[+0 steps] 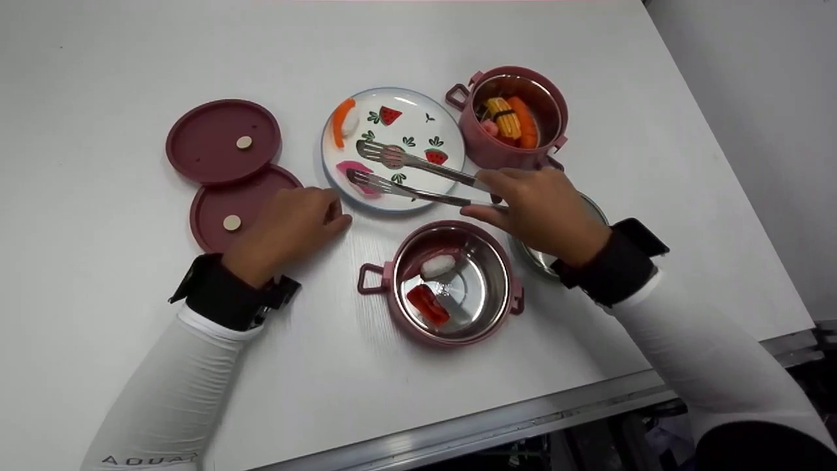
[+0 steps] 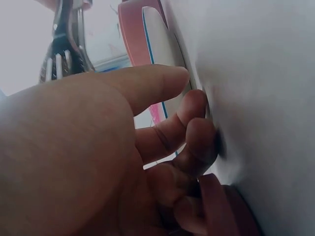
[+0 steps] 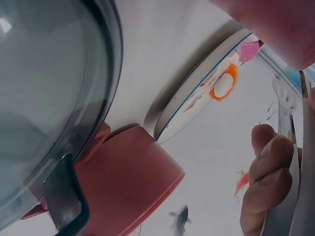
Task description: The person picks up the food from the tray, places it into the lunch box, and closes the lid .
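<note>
My right hand grips metal serving tongs, which hang over the white strawberry-patterned plate with their fork-like ends apart. One end is above a pink piece on the plate; whether they touch, I cannot tell. An orange-and-white toy sushi piece lies at the plate's left rim. My left hand rests loosely curled beside the plate, partly over a dark red lid, holding nothing. In front, a pink steel-lined pot contains a white piece and a red piece.
A second pink pot stands behind right, with yellow and orange toy food inside. Another dark red lid overlaps the first. A green-rimmed transparent lid or bowl sits under my right forearm. The metal table edge runs along the front.
</note>
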`<state>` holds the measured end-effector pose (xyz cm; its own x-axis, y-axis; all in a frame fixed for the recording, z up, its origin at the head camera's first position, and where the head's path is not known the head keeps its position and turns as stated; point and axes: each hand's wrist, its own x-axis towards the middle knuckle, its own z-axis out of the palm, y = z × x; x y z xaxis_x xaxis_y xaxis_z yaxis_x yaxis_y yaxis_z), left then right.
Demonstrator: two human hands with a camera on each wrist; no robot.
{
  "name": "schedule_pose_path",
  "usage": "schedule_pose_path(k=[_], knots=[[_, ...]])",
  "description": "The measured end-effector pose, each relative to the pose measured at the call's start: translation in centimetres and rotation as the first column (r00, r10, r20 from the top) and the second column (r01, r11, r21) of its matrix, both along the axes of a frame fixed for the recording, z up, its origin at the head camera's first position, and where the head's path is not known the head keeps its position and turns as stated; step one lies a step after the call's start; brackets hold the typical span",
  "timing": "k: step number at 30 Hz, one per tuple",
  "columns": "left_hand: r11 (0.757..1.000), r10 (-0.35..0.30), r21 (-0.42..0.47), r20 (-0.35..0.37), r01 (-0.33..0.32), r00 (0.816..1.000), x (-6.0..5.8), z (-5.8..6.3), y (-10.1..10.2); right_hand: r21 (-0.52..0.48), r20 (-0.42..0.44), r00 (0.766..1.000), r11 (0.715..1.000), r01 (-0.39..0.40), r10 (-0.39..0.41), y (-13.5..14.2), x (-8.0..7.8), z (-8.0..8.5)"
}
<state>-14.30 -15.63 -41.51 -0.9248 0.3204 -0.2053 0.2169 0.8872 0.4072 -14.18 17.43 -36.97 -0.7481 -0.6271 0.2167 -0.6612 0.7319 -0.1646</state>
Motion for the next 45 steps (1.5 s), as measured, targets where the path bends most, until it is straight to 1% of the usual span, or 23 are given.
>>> schedule_pose_path(k=[4,8,10,17,23,28,36,39,43,45], knots=[[1.000,0.004,0.006,-0.007,-0.004,1.000,-0.1,0.0,0.1,0.043,0.077,0.997,0.999,0.028,-0.031,-0.8,-0.9,-0.1],[1.000,-0.007,0.004,-0.006,0.007,1.000,-0.1,-0.1,0.1,0.064,0.143,0.987,0.996,0.059,-0.068,-1.2,-1.2,-0.2],[1.000,-0.010,0.000,-0.011,0.010,1.000,-0.1,-0.1,0.0,0.065,0.164,0.984,0.996,0.061,-0.071,-1.4,-1.3,-0.3],[1.000,-0.011,-0.002,-0.024,0.011,1.000,-0.2,-0.3,0.1,0.094,0.169,0.985,0.995,0.029,-0.045,-1.9,-1.5,-0.3],[0.999,-0.014,0.035,-0.028,0.015,1.000,-0.1,-0.3,0.2,0.111,0.196,0.979,0.993,0.025,-0.047,-2.0,-1.7,-0.3],[0.998,-0.030,0.050,-0.038,0.032,0.999,-0.2,-0.4,0.0,0.067,0.196,0.980,0.998,0.016,-0.029,-1.9,-1.9,-0.5],[1.000,-0.012,0.015,-0.016,0.012,1.000,-0.3,-0.2,0.0,0.027,0.192,0.981,1.000,0.017,-0.022,-1.7,-2.0,-1.1],[1.000,-0.004,0.020,-0.021,0.004,1.000,-0.2,-0.2,0.0,0.011,0.185,0.982,1.000,0.017,-0.019,-1.5,-1.9,-1.0],[1.000,-0.012,0.019,-0.024,0.013,1.000,-0.1,-0.2,0.0,-0.011,0.175,0.984,1.000,0.027,-0.025,-1.0,-1.6,-0.8],[1.000,-0.019,0.020,-0.024,0.019,1.000,-0.1,-0.1,-0.1,-0.027,0.157,0.987,0.999,0.030,-0.026,-0.5,-1.2,-0.7]])
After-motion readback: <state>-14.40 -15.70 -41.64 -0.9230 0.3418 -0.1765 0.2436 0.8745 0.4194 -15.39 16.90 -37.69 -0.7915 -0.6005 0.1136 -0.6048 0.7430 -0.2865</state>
